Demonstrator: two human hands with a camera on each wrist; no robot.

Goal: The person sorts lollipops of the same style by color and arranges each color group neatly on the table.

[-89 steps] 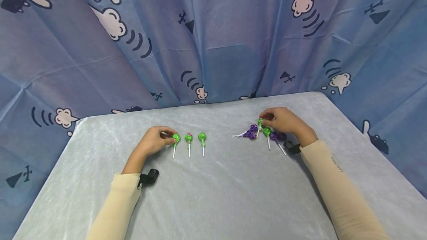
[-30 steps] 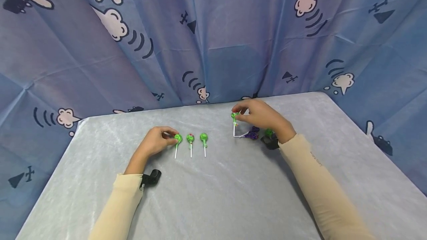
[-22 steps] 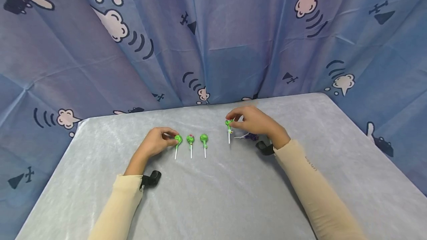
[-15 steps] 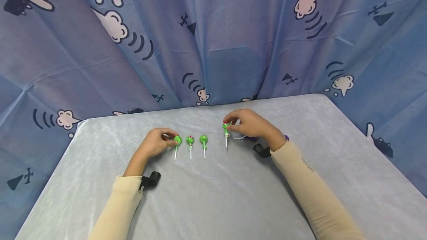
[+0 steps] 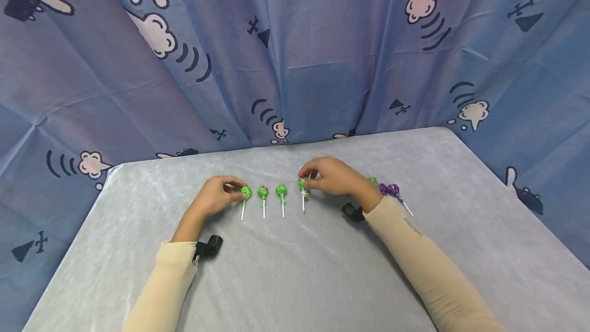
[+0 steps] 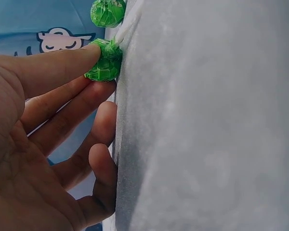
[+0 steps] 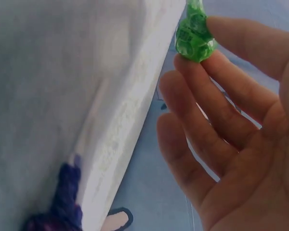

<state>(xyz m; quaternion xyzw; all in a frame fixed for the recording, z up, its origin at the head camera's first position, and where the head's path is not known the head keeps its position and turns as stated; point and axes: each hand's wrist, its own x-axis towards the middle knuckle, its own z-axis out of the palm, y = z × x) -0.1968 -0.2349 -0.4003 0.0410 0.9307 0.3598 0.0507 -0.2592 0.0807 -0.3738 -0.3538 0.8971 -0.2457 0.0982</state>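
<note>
Over on the left, the left hand [image 5: 216, 196] pinches the head of the leftmost green lollipop [image 5: 246, 191] between thumb and fingers, with the other fingers loosely bent near the desk [image 5: 276, 275]. Its white stick points back toward the person. Next along, well spaced, come a red-marked green lollipop [image 5: 262, 191] and a plain green lollipop [image 5: 281, 190], both lying on the cloth, apart from each other, heads away.

And here at the row's right end is the right hand [image 5: 336, 175], thumb and fingertips pinching the head of a red-topped green lollipop [image 5: 302, 182], stick downward; whether that stick touches the cloth, I cannot tell. The right wrist view catches a blurred purple lollipop [image 7: 70, 187] below the fingers.

Beyond the right wrist, a partly hidden green head [image 5: 373, 180] peeks out near two purple heads [image 5: 388, 189] set close together. A blue printed curtain [image 5: 318, 91] hangs behind it all.
</note>
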